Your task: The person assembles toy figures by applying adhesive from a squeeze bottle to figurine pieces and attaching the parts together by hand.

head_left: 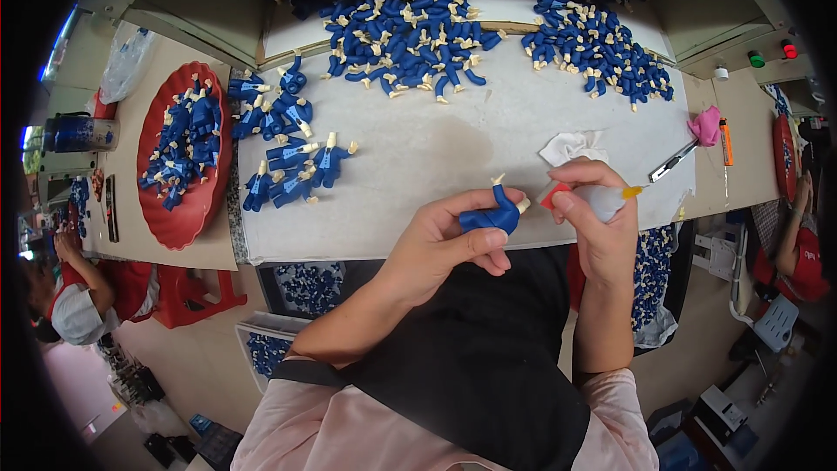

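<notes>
My left hand (418, 244) is closed around a blue toy figure body (488, 220), with a cream-tipped arm sticking up from it and another cream end pointing right. Just to its right, my right hand (606, 240) grips a white squeeze bottle (602, 202) whose yellow nozzle points right. Between that hand's thumb and fingertips is a small red and grey piece (552, 195); its kind is unclear. The two hands are apart, over the near edge of the white work surface (375, 201). A crumpled white cloth (571, 147) lies behind my right hand.
Piles of blue arm parts (410, 39) and more blue parts (602, 48) cover the back. Blue figure bodies (296, 166) stand at left beside a red scalloped tray (161, 225). At right lie a utility knife (671, 161), a pink cloth (704, 126) and an orange tool (726, 144). Co-workers sit on both sides.
</notes>
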A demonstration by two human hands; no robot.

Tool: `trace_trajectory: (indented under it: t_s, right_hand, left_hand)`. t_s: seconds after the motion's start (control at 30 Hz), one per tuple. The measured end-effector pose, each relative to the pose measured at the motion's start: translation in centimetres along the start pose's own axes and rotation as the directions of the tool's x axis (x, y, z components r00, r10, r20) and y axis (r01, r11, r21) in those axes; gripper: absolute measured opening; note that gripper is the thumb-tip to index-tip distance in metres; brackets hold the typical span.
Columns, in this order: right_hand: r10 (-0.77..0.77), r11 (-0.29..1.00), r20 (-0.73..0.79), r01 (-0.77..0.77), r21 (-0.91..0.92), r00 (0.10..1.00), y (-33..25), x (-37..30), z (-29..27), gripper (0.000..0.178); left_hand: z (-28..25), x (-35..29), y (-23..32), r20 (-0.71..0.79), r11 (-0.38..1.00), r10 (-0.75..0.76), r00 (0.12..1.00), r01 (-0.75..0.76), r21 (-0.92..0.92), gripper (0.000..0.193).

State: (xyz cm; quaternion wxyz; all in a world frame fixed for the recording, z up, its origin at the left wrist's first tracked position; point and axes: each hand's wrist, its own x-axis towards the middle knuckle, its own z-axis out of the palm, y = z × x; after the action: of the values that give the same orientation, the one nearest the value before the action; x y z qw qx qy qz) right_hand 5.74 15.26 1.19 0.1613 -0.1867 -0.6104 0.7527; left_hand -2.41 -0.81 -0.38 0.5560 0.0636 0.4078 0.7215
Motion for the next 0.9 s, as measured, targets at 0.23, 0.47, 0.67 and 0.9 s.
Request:
trace_trajectory:
  t_s: [0.23,0.47,0.67,0.9]
  right_hand:
    - [0.017,0.991,0.161,0.004,-0.133,0.987,-0.4,0.4,1.5,0.016]
    - [-0.107,0.972,-0.031,0.098,-0.215,0.994,-1.2,1.3,0.7,0.013]
    - [-0.154,0.923,0.286,0.241,-0.3,0.946,0.0,1.1,1.0,0.011]
    - [-0.244,0.902,0.268,0.319,-0.29,0.932,0.5,0.6,1.0,0.012]
  left_hand:
    - [-0.5,-0.2,-0.1,0.033,0.969,0.142,0.989,-0.145,0.198,0.035]
    - [-0.5,-0.2,0.5,0.084,0.98,0.076,0.994,-0.09,0.175,0.03]
    - [-0.6,0.0,-0.3,0.056,0.975,0.117,0.992,-0.125,0.183,0.03]
    - [-0.8,0.2,-0.2,0.05,0.943,0.124,0.991,-0.133,0.306,0.026]
